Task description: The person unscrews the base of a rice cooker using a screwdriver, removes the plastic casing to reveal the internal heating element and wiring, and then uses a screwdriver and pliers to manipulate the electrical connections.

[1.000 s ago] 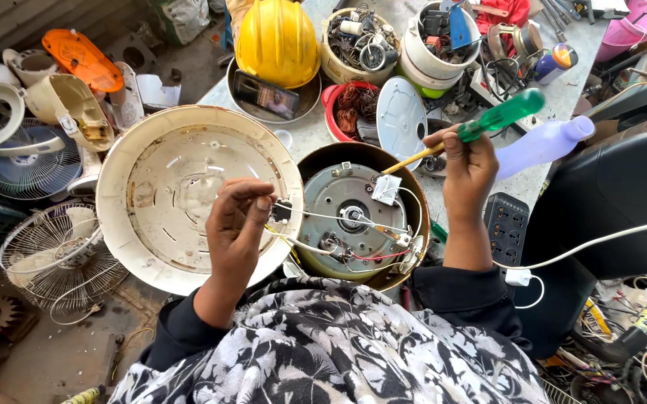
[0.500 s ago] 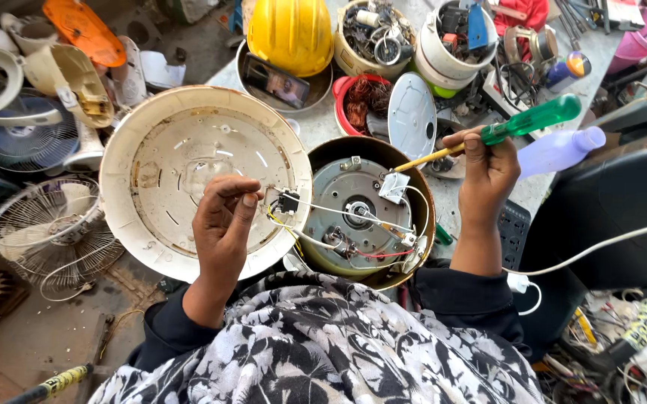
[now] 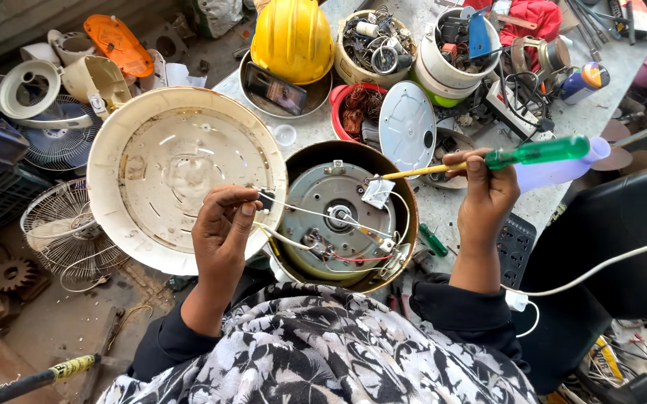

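The left hand (image 3: pixel 222 228) pinches a small black connector (image 3: pixel 266 200) between thumb and fingertips (image 3: pixel 247 208); the fingers are closed tight on it, and it shows just past the fingertips on their right. White wires (image 3: pixel 305 212) run from the connector to the right into the cooker base (image 3: pixel 338 213), an open brown-rimmed shell with a grey metal plate inside, lying in the middle of the bench near the person. A red wire (image 3: pixel 357 259) runs along the plate's near edge.

The right hand (image 3: pixel 488 191) is wrapped in a full fist round a screwdriver (image 3: pixel 488 161) with a green handle and yellow shaft. The handle sticks out to the right of the fist; the shaft points left, its tip touching a small white tag (image 3: pixel 378 191) on the plate's right side.

Left of the base, touching its rim, lies a round cream cover (image 3: pixel 151 127), hollow side up. Far behind stand a yellow helmet (image 3: pixel 291 37), a bowl with a phone (image 3: pixel 278 90) and tubs of parts (image 3: pixel 372 37). A fan guard (image 3: pixel 58 224) lies on the floor, far left.
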